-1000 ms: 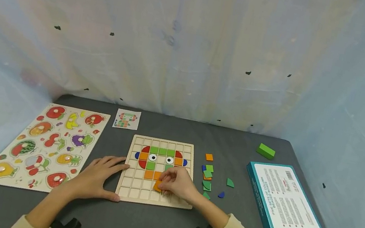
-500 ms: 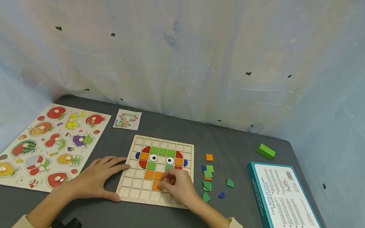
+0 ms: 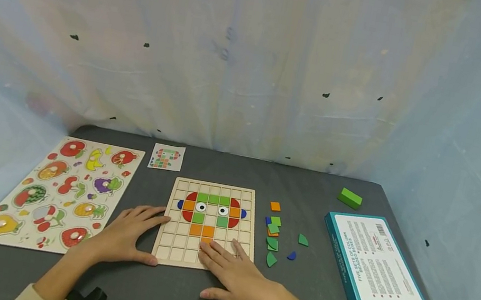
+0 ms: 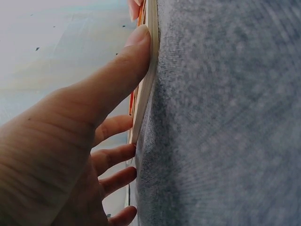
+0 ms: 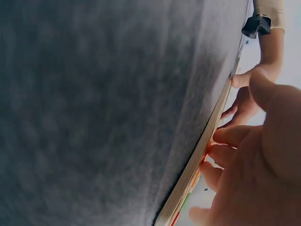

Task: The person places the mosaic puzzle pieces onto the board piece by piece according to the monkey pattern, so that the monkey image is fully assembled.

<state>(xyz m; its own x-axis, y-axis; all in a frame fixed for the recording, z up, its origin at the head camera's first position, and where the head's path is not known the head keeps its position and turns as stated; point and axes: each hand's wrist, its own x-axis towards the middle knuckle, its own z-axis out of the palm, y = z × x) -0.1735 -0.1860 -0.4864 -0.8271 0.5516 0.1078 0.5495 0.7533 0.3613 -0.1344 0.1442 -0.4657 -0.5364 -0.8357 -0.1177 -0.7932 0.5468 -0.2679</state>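
Observation:
A wooden grid board (image 3: pixel 163 253) lies on the grey table. On it, red, orange, green and blue pieces and two eye pieces form a face, with orange tiles (image 3: pixel 202 230) below. My left hand (image 3: pixel 125 235) rests against the board's left side, fingers spread and thumb at its near left corner; the left wrist view shows the thumb (image 4: pixel 137 49) on the board's edge. My right hand (image 3: pixel 241 280) lies palm down over the near right part, fingers extended, fingertips by the lowest orange tile (image 3: pixel 206 240), which they partly cover. The right wrist view shows those fingers at the board's surface.
Right of the board lie loose green, orange and blue pieces (image 3: pixel 272 243). A picture card (image 3: pixel 166 157) lies behind it. A fruit puzzle board (image 3: pixel 29 219) is at left. A teal-edged box (image 3: pixel 375 265) and a green block (image 3: pixel 350 198) are at right.
My right hand has set the orange tile into the grid below the other orange tiles and let go. It has opened out flat and moved toward the near edge. The left hand stays put.

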